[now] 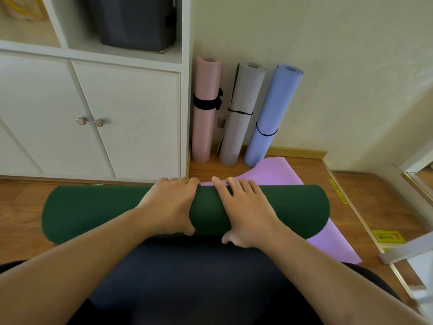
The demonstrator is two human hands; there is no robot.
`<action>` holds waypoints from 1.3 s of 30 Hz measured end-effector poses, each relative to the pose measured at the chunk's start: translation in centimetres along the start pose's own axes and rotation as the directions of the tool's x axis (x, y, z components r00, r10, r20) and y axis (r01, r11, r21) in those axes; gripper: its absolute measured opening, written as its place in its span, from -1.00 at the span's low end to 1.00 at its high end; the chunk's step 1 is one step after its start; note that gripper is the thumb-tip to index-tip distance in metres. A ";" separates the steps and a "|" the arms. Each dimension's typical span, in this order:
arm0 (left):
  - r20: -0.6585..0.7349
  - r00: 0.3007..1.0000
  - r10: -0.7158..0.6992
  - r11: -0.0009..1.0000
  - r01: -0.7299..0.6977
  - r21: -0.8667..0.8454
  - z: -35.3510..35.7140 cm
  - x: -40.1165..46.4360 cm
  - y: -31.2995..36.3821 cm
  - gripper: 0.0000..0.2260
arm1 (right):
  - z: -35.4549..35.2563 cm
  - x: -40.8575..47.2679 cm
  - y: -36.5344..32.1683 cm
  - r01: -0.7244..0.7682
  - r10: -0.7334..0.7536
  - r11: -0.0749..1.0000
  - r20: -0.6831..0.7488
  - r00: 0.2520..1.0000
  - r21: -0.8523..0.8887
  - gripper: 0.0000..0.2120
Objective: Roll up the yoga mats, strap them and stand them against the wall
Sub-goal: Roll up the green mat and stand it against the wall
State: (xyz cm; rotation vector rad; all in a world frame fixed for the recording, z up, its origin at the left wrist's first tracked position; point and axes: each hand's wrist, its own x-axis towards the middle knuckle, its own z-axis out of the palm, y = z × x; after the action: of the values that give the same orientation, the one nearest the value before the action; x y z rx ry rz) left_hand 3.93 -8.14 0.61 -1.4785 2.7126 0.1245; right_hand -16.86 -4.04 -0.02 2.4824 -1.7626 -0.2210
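Note:
A dark green yoga mat [93,209] lies rolled into a thick cylinder across the floor in front of me. My left hand [167,204] and my right hand [246,212] both press down on top of the roll near its middle, fingers spread over the far side, thumbs on the near side. A purple mat [278,172] lies flat on the floor under the roll's right end. Three rolled, strapped mats stand against the wall: pink [206,109], grey [241,113] and blue [271,116].
A white cabinet [131,118] with two doors and round knobs stands at left, a dark bin [136,19] on its shelf. The wooden floor [375,207] carries a yellow sticker [387,236] at right beside a metal threshold strip. My dark-clad legs fill the foreground.

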 end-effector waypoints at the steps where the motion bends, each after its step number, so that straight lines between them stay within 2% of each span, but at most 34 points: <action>1: 0.041 0.999 -0.004 0.999 0.006 -0.041 -0.3 0.0 -0.2 -0.13 | 0.1 0.0 -0.1 -0.003 0.003 1.000 0.008 1.000 -0.006 0.30; 4: 0.087 0.996 -0.005 0.999 0.010 -0.054 -0.5 -0.3 -0.3 -0.17 | 0.2 0.0 -0.3 0.031 -0.031 1.000 -0.042 0.999 0.001 -0.02; 7: 0.016 1.000 0.009 1.000 -0.009 0.015 0.4 -0.9 0.4 -0.02 | 0.3 0.0 -0.1 0.036 -0.036 0.999 -0.061 0.997 -0.004 -0.12; 11: -0.091 0.995 -0.030 0.983 0.046 0.180 1.0 -1.5 2.0 0.13 | -0.1 0.2 0.3 0.007 -0.004 0.999 -0.047 0.999 0.046 -0.12; 14: -0.134 0.991 -0.017 0.970 0.048 0.237 1.1 -0.9 2.3 0.00 | -0.3 0.0 0.6 -0.015 0.019 0.995 -0.050 0.999 0.094 -0.05; 17: -0.090 0.996 -0.013 0.995 0.021 0.094 0.2 -0.2 1.3 -0.14 | -0.2 -0.5 0.4 0.018 -0.009 0.996 -0.098 0.995 0.088 0.08; 21: 0.132 0.990 -0.053 0.987 0.072 -0.146 -1.4 -0.3 0.2 -0.14 | -0.1 -0.7 -0.6 0.029 -0.029 1.000 -0.032 0.999 -0.008 0.23; 23: 0.203 0.978 -0.047 0.980 0.085 -0.180 -1.7 -0.5 0.0 -0.14 | 0.0 -0.6 -0.8 0.037 -0.038 0.999 -0.013 0.999 -0.032 0.17; 26: 0.245 0.969 -0.032 0.978 0.080 -0.191 -1.7 -0.7 -0.1 -0.17 | 0.2 -0.6 -0.9 0.065 -0.065 0.998 -0.031 0.997 -0.010 -0.04; 28: 0.212 0.977 -0.020 0.987 0.053 -0.150 -1.5 -1.0 0.0 -0.14 | 0.2 -0.4 -0.8 0.068 -0.068 0.998 -0.048 0.997 0.002 -0.14; 32: 0.037 0.999 0.018 0.992 -0.022 0.124 0.1 -1.4 0.5 0.10 | -0.1 0.0 0.0 0.017 -0.015 0.998 -0.040 0.999 0.067 -0.16; 35: -0.028 0.999 0.031 0.989 -0.027 0.144 0.7 -1.0 0.6 -0.03 | -0.1 0.1 0.2 -0.015 0.015 0.994 -0.007 1.000 0.108 -0.14; 39: 0.025 1.000 0.007 0.999 -0.008 0.041 0.3 -0.3 0.1 -0.16 | 0.2 -0.4 -0.3 0.022 -0.020 0.996 -0.029 0.999 0.085 0.07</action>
State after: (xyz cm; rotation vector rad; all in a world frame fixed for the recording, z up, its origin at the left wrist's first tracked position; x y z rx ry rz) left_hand 4.01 -7.76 0.32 -1.4459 2.6853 0.0865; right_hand -16.78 -3.54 -0.28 2.5506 -1.7722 -0.1142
